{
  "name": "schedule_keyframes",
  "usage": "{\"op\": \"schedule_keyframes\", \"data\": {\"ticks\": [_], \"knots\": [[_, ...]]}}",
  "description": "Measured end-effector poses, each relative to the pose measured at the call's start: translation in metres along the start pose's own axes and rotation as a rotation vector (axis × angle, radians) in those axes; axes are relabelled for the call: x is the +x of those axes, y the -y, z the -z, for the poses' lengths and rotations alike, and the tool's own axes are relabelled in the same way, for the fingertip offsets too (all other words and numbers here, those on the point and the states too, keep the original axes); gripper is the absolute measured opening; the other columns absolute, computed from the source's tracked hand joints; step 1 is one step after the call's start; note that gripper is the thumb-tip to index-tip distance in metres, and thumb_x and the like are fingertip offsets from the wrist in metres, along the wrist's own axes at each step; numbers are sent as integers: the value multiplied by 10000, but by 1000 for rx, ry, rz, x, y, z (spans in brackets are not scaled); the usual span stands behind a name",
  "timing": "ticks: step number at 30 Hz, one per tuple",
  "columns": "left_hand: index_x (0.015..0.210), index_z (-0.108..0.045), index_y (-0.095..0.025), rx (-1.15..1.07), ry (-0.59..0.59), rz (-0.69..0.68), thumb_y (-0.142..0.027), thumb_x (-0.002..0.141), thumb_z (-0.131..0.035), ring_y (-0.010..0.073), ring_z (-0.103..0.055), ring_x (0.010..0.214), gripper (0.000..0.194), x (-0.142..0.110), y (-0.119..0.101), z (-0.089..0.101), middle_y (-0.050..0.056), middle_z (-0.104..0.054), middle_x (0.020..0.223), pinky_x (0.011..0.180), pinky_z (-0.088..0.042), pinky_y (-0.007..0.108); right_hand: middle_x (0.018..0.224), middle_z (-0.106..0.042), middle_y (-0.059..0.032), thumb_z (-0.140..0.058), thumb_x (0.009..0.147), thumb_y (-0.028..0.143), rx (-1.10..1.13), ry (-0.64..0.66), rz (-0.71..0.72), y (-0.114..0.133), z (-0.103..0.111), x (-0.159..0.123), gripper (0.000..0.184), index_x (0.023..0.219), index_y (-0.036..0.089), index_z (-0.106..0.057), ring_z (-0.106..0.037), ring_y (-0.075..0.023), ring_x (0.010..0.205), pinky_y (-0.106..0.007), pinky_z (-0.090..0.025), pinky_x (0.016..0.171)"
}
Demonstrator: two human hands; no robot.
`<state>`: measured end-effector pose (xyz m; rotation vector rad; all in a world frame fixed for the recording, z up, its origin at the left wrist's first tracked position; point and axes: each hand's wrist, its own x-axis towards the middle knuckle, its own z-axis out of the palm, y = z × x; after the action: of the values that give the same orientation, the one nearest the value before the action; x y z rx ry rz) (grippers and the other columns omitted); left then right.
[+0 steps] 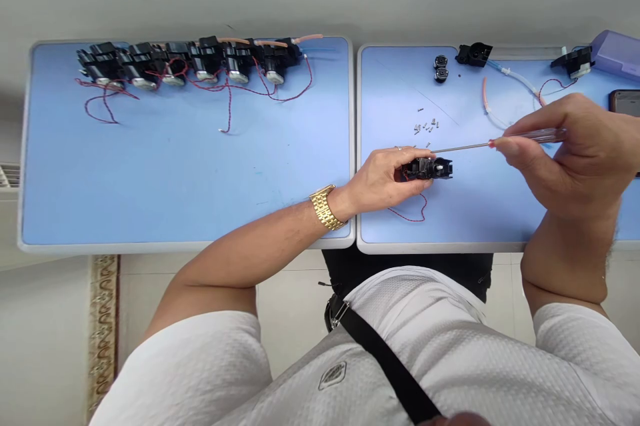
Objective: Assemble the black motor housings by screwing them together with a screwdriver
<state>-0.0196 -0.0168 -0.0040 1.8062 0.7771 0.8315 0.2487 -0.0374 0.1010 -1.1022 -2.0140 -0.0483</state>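
My left hand (383, 179) is closed around a small black motor assembly (440, 169) lying on the right-hand blue table (480, 213). A twisted red wire (424, 207) trails from beneath the hand toward the front. Held in my right hand (575, 146) is a screwdriver (465, 147) with a clear handle and a red collar. Its thin shaft points left, and the tip meets the area of my left fingertips and the assembly's upper side; exact contact cannot be made out. Several small screws (427, 127) are scattered just behind the assembly.
Similar black assemblies (206, 63) with red wires line the back of the left table (175, 173). Behind my hands are round black parts (441, 69), a black housing (474, 54), tubing (520, 79), another assembly (573, 65), a purple box (617, 56) and a phone (624, 101).
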Motion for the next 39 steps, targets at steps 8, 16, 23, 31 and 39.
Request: {"op": "schedule_keyframes", "data": {"ticks": [8, 16, 23, 31, 39], "knots": [[1310, -852, -163, -189, 15, 158, -399, 897, -893, 149, -729, 850, 477, 2, 2, 1, 74, -836, 1066, 783, -654, 254, 802, -819, 22, -775, 1051, 406, -94, -40, -180, 2, 3, -6, 102, 997, 438, -855, -756, -291, 652, -529, -602, 595], [1323, -843, -158, -158, 17, 159, -434, 906, -888, 147, -728, 822, 501, 2, 3, 1, 78, -838, 1067, 739, -629, 250, 981, -864, 17, -780, 1040, 211, -94, 7, -136, 3, -4, 3, 137, 1090, 335, -750, -822, -246, 809, -445, -646, 692], [1257, -836, -200, 53, 30, -50, -310, 942, -822, 143, -734, 821, 333, 0, -5, 0, 48, -845, 1014, 743, -595, 244, 965, -872, 32, -706, 1069, 307, -126, 194, -192, -3, -10, -2, 51, 1074, 355, -723, -845, -303, 840, -451, -588, 711], [1267, -821, -199, 85, 37, -64, -334, 961, -810, 146, -745, 821, 335, 1, -5, 0, 46, -846, 1015, 743, -593, 250, 961, -878, 34, -677, 1093, 301, -146, 233, -152, -8, -20, -4, 53, 1086, 341, -711, -844, -259, 830, -417, -547, 685], [1267, -822, -177, 66, 26, -87, -298, 959, -813, 141, -724, 802, 331, 0, -4, 0, 45, -832, 1000, 760, -590, 256, 980, -882, 28, -673, 1088, 288, -176, 252, -162, -11, -27, -5, 80, 1098, 333, -738, -832, -264, 831, -422, -536, 688]]}}
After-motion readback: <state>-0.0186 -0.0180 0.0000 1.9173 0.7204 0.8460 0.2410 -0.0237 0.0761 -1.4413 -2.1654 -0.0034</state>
